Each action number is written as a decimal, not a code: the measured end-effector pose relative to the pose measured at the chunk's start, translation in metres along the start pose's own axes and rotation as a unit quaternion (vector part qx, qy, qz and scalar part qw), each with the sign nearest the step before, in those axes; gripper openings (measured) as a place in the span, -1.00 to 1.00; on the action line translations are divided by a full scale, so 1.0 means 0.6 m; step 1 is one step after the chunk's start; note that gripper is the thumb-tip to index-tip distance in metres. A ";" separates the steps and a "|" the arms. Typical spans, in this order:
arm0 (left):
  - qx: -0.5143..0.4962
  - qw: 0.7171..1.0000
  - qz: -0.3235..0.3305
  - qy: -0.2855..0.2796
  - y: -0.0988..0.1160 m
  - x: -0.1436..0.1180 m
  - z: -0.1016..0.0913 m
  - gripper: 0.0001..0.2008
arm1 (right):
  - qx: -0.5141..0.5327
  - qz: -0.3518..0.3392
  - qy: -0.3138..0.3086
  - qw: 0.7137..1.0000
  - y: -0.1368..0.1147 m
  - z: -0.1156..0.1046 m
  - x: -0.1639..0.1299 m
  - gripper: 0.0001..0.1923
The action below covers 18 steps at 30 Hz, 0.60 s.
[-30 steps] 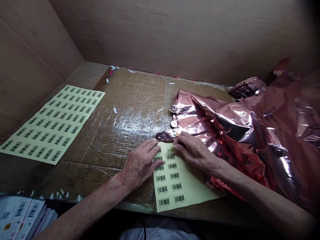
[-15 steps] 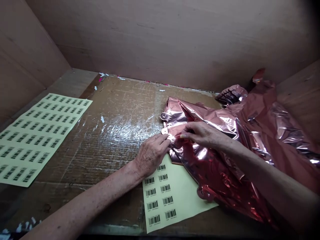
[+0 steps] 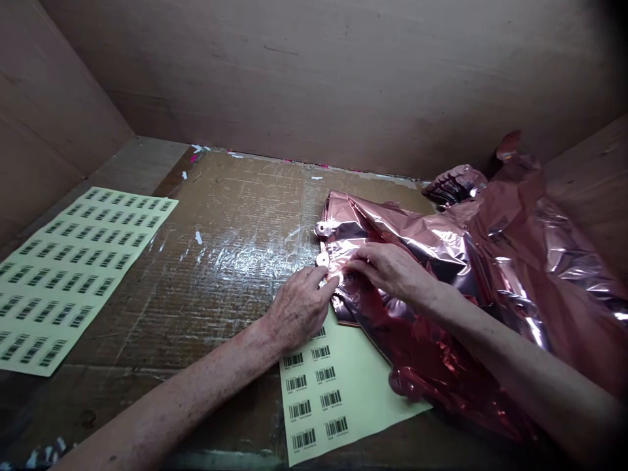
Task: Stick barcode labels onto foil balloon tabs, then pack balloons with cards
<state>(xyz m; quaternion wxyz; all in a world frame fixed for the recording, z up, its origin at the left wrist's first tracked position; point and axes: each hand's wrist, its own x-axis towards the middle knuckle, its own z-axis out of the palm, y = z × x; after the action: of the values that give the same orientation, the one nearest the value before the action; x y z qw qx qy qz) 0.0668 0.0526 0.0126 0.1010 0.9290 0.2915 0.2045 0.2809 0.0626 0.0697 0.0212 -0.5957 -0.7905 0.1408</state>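
A pile of flat, rose-pink foil balloons (image 3: 422, 229) lies across the right side of the surface, creased and shiny, with small round tabs along its left edge. My left hand (image 3: 297, 307) is at that edge, its thumb and fingers closed around a tab. Just to the right, my right hand (image 3: 387, 268) has its fingertips pinched together on the foil. What lies between those fingertips is hard to make out. Partly under the foil and my left hand is a pale yellow barcode label sheet (image 3: 377, 405), several labels still on its left side.
Another barcode label sheet (image 3: 78, 261), full of labels, lies at the left. Taped cardboard (image 3: 235, 229) covers the work surface, with white scraps on it. Wooden panels (image 3: 314, 78) rise at the back and both sides. Scalloped foil pieces (image 3: 456, 183) sit at the back right.
My right hand's fingertips have shifted slightly left, towards my left hand. The left hand's thumb and index finger have parted a little at the tab. The view has tilted slightly.
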 end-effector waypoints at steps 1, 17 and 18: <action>-0.003 1.000 0.003 -0.002 -0.001 0.001 -0.001 -0.73 | -0.033 0.003 0.026 0.999 -0.010 0.004 -0.010 -0.79; -0.153 0.985 -0.015 0.073 -0.023 0.011 -0.016 -0.89 | 0.226 0.005 0.090 0.970 -0.041 0.029 -0.051 -0.66; -0.153 0.986 -0.017 0.068 -0.024 0.011 -0.015 -0.90 | 0.298 0.026 0.079 0.951 -0.034 0.020 -0.054 -0.62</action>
<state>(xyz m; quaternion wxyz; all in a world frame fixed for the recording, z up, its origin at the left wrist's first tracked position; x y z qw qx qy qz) 0.0605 0.0688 0.0183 0.2255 0.8812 0.2791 0.3079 0.2687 0.0246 0.0677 0.2570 -0.5918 -0.6924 0.3230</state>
